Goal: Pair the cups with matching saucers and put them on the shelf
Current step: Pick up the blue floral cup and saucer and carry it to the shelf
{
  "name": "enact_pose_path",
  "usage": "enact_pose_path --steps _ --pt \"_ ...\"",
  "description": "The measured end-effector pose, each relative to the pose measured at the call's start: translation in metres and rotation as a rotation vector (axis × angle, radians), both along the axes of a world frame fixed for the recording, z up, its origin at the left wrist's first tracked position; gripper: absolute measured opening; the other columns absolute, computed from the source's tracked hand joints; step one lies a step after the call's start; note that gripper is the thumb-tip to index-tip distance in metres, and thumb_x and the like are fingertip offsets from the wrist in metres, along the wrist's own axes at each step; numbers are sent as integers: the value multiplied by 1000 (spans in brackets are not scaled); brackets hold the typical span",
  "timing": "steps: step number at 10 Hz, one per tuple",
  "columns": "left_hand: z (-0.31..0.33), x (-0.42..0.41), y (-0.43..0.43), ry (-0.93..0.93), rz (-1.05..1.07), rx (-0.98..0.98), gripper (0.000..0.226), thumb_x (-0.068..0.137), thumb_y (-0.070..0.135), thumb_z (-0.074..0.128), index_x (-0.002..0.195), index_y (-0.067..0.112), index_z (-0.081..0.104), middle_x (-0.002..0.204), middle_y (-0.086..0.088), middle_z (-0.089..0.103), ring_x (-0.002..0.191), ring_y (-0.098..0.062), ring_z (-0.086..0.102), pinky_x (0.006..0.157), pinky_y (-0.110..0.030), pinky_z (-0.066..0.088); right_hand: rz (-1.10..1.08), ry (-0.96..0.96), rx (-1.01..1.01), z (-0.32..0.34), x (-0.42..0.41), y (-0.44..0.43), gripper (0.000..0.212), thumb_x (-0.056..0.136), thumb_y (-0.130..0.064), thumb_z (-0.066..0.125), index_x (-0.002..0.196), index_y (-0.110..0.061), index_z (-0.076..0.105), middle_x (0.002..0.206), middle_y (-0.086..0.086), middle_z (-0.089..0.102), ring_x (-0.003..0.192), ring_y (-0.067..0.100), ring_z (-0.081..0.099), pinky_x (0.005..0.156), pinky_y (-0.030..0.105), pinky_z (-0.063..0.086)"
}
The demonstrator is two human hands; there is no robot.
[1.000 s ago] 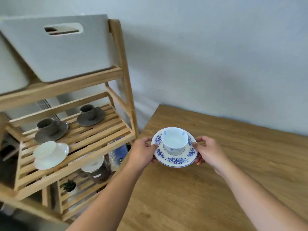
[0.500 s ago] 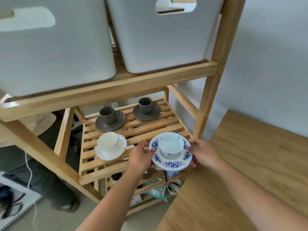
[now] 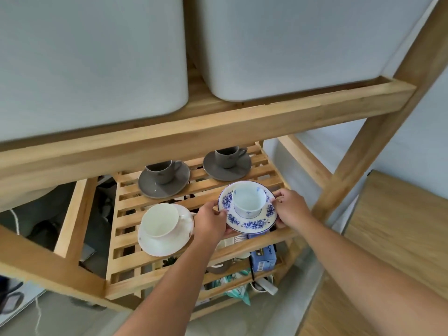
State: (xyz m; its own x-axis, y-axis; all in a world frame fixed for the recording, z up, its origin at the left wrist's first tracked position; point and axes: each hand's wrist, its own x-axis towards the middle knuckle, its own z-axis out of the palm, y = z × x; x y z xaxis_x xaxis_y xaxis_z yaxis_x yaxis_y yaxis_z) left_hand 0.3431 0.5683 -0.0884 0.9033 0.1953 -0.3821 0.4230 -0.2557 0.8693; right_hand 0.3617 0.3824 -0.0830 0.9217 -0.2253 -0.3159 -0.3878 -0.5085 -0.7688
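Observation:
A blue-flowered saucer carries a white cup with blue marks. My left hand grips the saucer's left rim and my right hand grips its right rim, holding it over the front right of the slatted wooden shelf. To its left on the shelf, a cream cup sits on a cream saucer. Behind stand two grey cups on grey saucers, one at back left and one at back right. I cannot tell whether the blue saucer touches the slats.
Two large white bins fill the shelf above, whose wooden front rail overhangs the cups. A slanted wooden post rises at the right. A wooden table is at the right. Lower shelves hold a blue box and clutter.
Both hands have carried the blue saucer and cup from over the table to above the shelf's front right, beside the cream set. My view has swung left and closer to the shelf.

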Motion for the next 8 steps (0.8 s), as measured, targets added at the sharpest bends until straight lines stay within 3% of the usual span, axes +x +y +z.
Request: enact_pose_path --steps 1,2,4,5,7,8 --pt "-9 8 -4 -13 11 19 33 95 15 54 128 15 55 99 -8 69 68 -15 68 49 -21 56 -12 -15 -12 -5 8 -3 11 92 -17 51 97 -13 60 94 10 67 59 17 64 34 20 47" --pt "-17 11 -7 0 11 20 35 95 15 53 130 15 54 99 -7 69 69 -15 68 52 -22 57 -6 -11 -58 -11 12 -4 11 91 -19 52 97 -15 61 86 3 65 63 17 67 47 30 58" --pt "-25 11 -7 -30 26 50 37 95 16 54 132 16 53 99 -6 69 66 -15 67 44 -16 51 17 -66 -148 -19 14 -3 9 90 -23 54 92 -20 62 74 -6 58 77 21 64 69 39 60" --pt "-24 10 -9 -26 37 53 36 95 18 54 131 17 54 100 -6 69 69 -16 67 41 -13 48 22 -73 -154 -21 14 -3 9 91 -24 53 93 -19 61 73 -7 56 80 22 64 73 43 59" --pt "-16 3 -4 -5 32 64 37 96 25 53 132 17 51 98 -9 72 58 -11 65 41 -16 50 44 -16 -108 -14 7 -4 19 91 -27 53 105 -17 60 96 2 64 90 23 66 82 42 57" --pt "-11 -14 2 10 16 137 38 94 27 54 131 16 51 104 -12 70 63 -14 66 49 -23 53 109 -41 -200 -8 -9 -9 27 90 -29 52 113 -18 61 112 3 66 97 20 63 89 36 52"
